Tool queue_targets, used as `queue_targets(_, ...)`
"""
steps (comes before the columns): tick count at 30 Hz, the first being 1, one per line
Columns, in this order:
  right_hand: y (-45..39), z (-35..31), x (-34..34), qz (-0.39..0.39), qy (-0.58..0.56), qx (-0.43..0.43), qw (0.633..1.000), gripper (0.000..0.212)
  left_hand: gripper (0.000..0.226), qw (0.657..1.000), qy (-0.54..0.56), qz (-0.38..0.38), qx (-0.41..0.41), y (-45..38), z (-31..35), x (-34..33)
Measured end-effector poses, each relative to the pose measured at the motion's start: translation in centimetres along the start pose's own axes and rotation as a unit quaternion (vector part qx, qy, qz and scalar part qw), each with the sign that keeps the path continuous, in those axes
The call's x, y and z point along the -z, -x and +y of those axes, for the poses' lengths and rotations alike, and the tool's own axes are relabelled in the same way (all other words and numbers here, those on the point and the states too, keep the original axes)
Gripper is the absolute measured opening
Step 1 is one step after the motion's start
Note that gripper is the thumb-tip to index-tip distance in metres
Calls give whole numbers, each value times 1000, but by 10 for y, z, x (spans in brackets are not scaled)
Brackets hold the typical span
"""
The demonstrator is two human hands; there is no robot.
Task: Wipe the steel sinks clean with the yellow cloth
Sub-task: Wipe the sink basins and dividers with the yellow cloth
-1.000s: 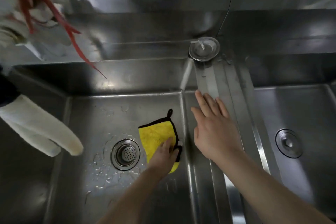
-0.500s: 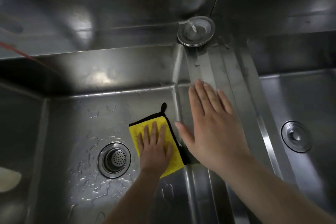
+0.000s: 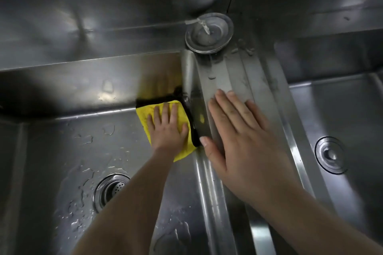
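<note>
A person leans over a pair of steel sinks, seen from a head-worn camera looking down. In the left sink (image 3: 51, 151), water beads and small puddles spread over the floor around the perforated drain strainer (image 3: 109, 190) at about 7 o'clock of the view. Farther right, the left hand (image 3: 167, 130) lies flat on the yellow cloth (image 3: 143, 115), fingers straight and slightly spread, pressing it onto the basin floor; nothing is pinched or curled around. The cloth, yellow with a black border, sits in the far right corner of the left sink, its black edge running up against the back wall and the wall of the divider (image 3: 234, 80) between the basins, near the centre of the view. The right hand (image 3: 242, 138) rests palm down on that divider, fingers extended toward 12 o'clock and relaxed, thumb out toward the cloth, holding nothing. At about 12 o'clock, at the far end of the divider, stands a round steel plug (image 3: 209, 35) with a thin stream of water falling on it. At about 3 o'clock, the right sink (image 3: 362, 109) shows its own round drain cover (image 3: 330, 154) on the basin floor.
</note>
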State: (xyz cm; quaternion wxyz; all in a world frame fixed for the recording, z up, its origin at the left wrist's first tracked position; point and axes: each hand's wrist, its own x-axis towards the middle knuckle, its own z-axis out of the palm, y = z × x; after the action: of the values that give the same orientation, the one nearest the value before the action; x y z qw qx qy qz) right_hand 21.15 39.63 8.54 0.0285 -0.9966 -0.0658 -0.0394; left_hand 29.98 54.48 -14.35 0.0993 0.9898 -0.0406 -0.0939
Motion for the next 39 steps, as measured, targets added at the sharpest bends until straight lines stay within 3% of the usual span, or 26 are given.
queue_targets(3, 0, 0, 0, -3, 4, -1, 1000, 63, 68, 999, -10, -24, 38, -6, 15, 2)
queue_targets(7, 0, 1, -2, -4, 2, -6, 1000, 63, 59, 993, 65, -47, 87, -1, 35, 9)
queue_targets(13, 0, 0, -5, 10, -3, -7, 1000, 59, 61, 999, 45, -21, 1, 35, 23, -16)
queue_targets(18, 0, 1, -6, 23, 7, -4, 1000, 58, 67, 997, 68, -2, -25, 80, 16, -28)
queue_targets(32, 0, 1, -4, 11, 11, -4, 1000, 67, 66, 994, 17, -62, -84, 208, 9, -37)
queue_targets(39, 1, 2, -3, -1, 5, -2, 1000, 66, 74, 981, -30, -91, -171, 257, -9, -42)
